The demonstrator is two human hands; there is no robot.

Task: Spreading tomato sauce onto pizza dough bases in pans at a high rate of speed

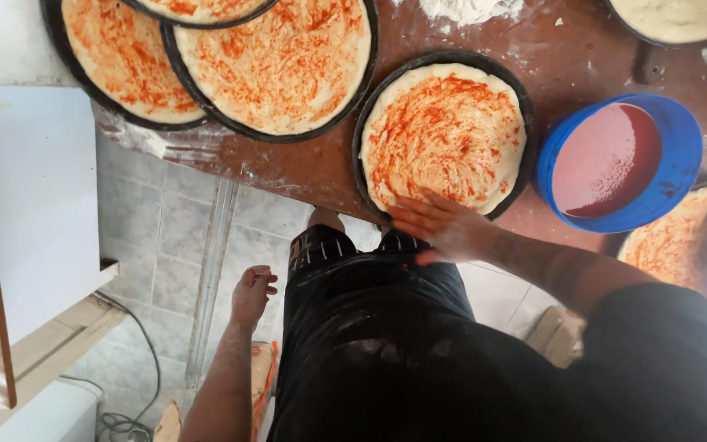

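Floury counter [304,168], right hand [439,225] on sauced dough [443,139]

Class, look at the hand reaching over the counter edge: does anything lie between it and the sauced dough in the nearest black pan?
Nothing visible does. The right hand already rests its fingertips on the sauced dough at the near rim of the black pan. The left hand hangs below the counter.

The round dark metal pan [525,123] at centre looks matt, holding pale, soft dough [443,139] smeared with wet, streaky red sauce. The blue plastic bowl [681,176] at right is smooth and faintly glossy, its pink-red sauce shiny. The reddish-brown stone-like counter [570,57] is polished but dusted with powdery white flour. Grey floor tiles [145,221] at lower left look matt.
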